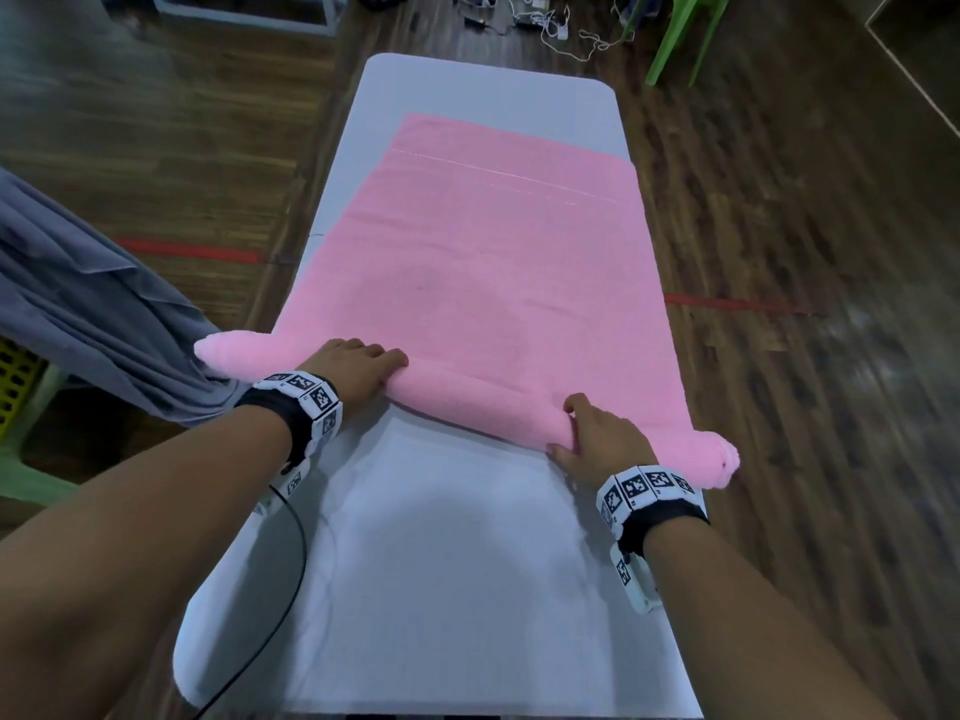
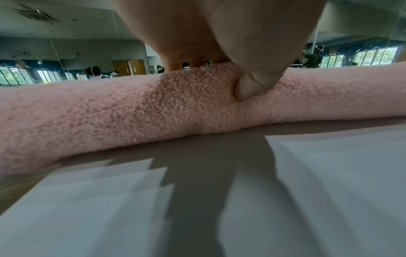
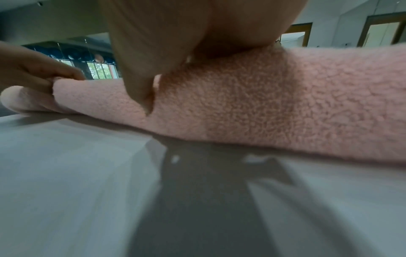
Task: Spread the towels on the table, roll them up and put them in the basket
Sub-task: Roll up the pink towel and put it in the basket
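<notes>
My left hand (image 1: 358, 371) and right hand (image 1: 597, 439) both curl over the rolled near edge of the fluffy pink terry towel (image 1: 483, 262), thumbs tucked behind it. The roll runs across the lower middle of the head view; the rest lies flat toward the top of the smooth white table (image 1: 415, 563). I should push both sides evenly, keeping the soft, springy roll tight so its overhanging ends don't cone.
</notes>
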